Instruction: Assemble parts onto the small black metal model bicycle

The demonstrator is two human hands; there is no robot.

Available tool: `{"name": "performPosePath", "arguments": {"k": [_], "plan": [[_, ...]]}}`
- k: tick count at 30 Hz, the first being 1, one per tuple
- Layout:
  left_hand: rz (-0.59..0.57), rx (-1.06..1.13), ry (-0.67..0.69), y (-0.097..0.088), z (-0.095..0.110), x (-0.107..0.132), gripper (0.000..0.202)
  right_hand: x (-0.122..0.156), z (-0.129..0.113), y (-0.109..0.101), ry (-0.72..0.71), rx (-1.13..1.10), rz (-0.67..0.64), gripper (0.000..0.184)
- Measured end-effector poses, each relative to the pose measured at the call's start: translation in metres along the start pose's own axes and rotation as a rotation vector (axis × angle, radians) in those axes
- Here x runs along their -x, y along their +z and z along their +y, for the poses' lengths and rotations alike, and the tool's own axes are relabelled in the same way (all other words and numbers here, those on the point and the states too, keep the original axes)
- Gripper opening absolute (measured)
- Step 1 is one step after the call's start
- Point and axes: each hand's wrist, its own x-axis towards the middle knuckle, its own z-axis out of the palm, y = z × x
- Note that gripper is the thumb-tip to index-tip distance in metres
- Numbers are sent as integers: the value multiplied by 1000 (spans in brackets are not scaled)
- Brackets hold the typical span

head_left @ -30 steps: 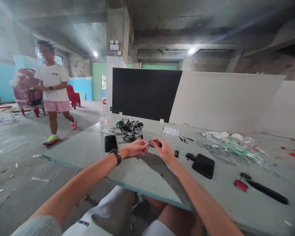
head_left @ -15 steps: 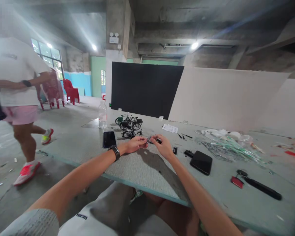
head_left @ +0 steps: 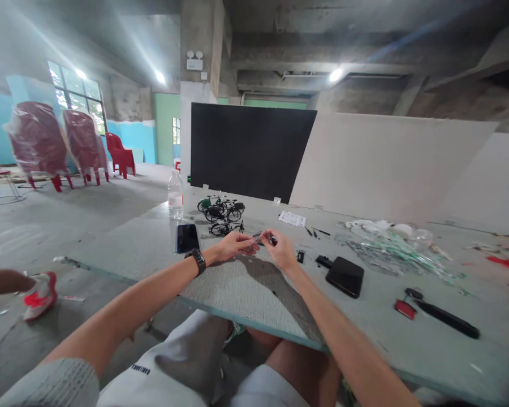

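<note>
Left hand (head_left: 233,245) and right hand (head_left: 283,251) sit over the bench (head_left: 254,322), back from its front edge; their fingers (head_left: 249,242) pinch a small metal part (head_left: 259,239) between them; model bicycles (head_left: 223,213) stand just beyond; a phone (head_left: 187,238) lies left; a black case (head_left: 344,276) lies right.

- Small shiny metal part (head_left: 258,239)
- Clear, smooth plastic water bottle (head_left: 175,195)
- Glossy black phone (head_left: 188,238)
- Rough, matt grey board tabletop (head_left: 241,282)
- Glossy red plastic chair (head_left: 119,155)
- Bare, rough grey concrete pillar (head_left: 197,51)
</note>
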Motion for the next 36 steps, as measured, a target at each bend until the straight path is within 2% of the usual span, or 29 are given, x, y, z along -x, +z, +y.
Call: {"name": "performPosePath", "arguments": {"k": [12,21,31,36], "plan": [[-23,-49,34,3,2,3,48,1,1,0,2,3,-19,33],[56,-149,54,-1,-3,-1,47,0,-2,0,25,11,-54,36],[77,-111,77,-1,-4,1,46,1,-7,-3,31,2,-45,34],[43,-78,92,-2,-5,0,45,0,-5,-4,29,-2,-33,31]]}}
